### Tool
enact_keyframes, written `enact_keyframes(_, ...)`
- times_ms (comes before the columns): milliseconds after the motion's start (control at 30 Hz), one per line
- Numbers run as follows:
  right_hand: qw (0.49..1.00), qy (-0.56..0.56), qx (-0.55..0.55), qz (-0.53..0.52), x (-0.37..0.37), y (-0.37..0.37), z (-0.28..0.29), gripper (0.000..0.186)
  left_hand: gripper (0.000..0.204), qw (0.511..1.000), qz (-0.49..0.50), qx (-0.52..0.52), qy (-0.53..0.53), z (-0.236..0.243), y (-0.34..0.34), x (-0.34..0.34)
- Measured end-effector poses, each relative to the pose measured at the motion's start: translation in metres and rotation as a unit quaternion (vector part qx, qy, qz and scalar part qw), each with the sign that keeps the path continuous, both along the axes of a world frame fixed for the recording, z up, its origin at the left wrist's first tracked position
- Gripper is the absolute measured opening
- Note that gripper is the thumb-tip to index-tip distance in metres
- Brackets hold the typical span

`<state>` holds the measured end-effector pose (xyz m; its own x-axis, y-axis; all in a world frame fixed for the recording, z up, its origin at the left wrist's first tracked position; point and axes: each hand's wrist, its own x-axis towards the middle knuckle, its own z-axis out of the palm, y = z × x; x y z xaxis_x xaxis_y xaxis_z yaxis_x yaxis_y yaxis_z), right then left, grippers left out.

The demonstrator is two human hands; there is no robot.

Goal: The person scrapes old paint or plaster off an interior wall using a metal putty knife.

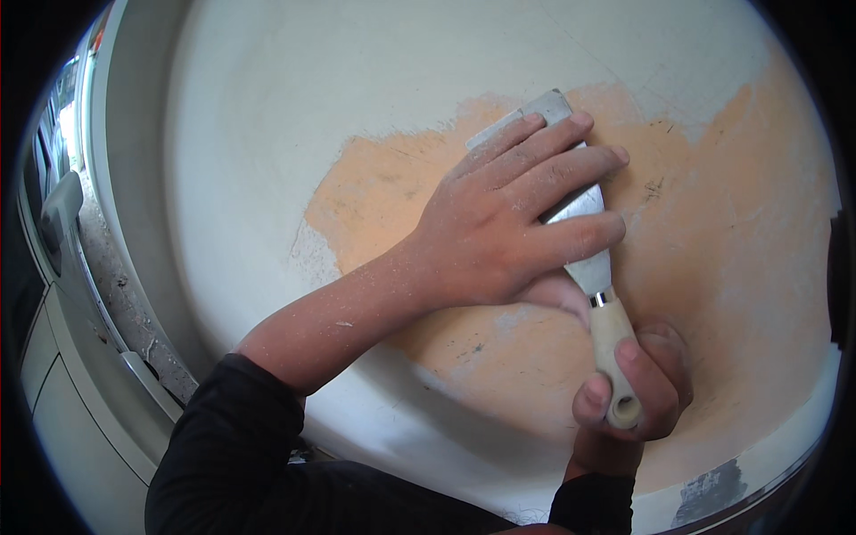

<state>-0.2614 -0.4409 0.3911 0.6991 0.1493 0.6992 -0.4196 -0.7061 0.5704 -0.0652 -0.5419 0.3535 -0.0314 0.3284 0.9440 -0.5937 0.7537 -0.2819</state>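
A putty knife (588,267) with a metal blade and a cream handle lies slantwise over a pale curved panel (259,98). My right hand (655,379) is closed round the lower end of the handle, the thumb on its left side. Stretched across the blade is my left hand (508,209), its dusty fingers spread and laid flat. Past its fingertips a grey metal edge (555,105) shows; the rest is hidden under the hand. Beneath both hands a broad orange-tan patch of filler (374,183) covers the panel, with dark scuffs and an uneven border.
On the left, past the panel's raised rim (143,169), there is a strip of littered ground (116,276) and part of a pale vehicle body (80,419). A bare grey patch (709,490) marks the panel's lower right edge.
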Motion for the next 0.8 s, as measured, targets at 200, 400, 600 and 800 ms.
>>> enact_keyframes(200, 0.999, -0.005, -0.045, -0.016, -0.005, 0.01, -0.013, 0.029, 0.067, 0.999, -0.046, 0.016, -0.016, -0.005, 0.009, -0.007)
enact_keyframes(400, 0.999, 0.002, -0.036, 0.015, -0.004, 0.003, -0.015, 0.03, 0.065, 0.999, -0.038, 0.02, -0.011, -0.008, 0.014, -0.004)
enact_keyframes(600, 0.999, -0.022, -0.033, 0.027, 0.002, 0.0, -0.015, 0.031, 0.063, 0.999, -0.043, 0.018, -0.002, -0.006, 0.01, -0.001)
enact_keyframes(800, 0.994, 0.025, -0.093, 0.06, 0.008, -0.009, -0.007, 0.026, 0.067, 0.998, -0.069, 0.004, 0.012, -0.004, 0.006, -0.003)
